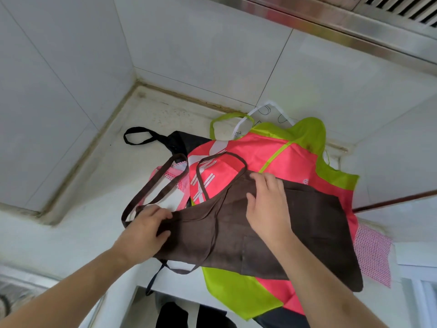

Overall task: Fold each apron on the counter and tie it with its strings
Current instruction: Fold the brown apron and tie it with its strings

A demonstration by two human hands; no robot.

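Looks like a home kitchen. White tiled walls (pixel 212 43) meeting a pale stone bench (pixel 99 176) in a grimy corner, under a steel range hood (pixel 343 22). Bright aprons (pixel 272 157) heaped on top.

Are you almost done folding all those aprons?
Not yet, no apron looks folded or tied. In hand: the brown apron lies on top of the pile, the left hand gripping its edge, the right hand on its top edge. Left: the pink and green apron, the black apron and a pink checked one underneath.
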